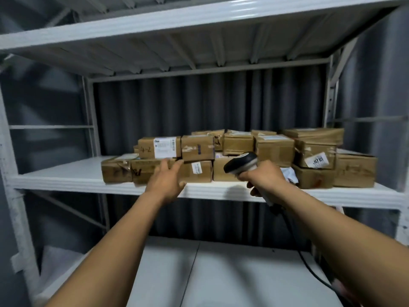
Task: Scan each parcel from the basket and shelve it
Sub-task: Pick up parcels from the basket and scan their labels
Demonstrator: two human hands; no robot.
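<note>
Head view: likely finishing shelving. Reaching left hand (pixel 168 183), fingers (pixel 175 166) spread, at brown cardboard parcels (pixel 195 149) stacked on white metal shelf (pixel 55 173); clutching black-and-white handheld scanner (pixel 241 162) in right hand (pixel 265 180). Next: fetch another from unseen basket.

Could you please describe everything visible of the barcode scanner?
The barcode scanner is a handheld, plastic-looking unit with a rounded black head and a pale body. The right hand grips its handle, hiding most of it. Its head tilts up and left, in front of the stacked parcels on the shelf. A dark cable trails from the handle's base toward lower right.
</note>
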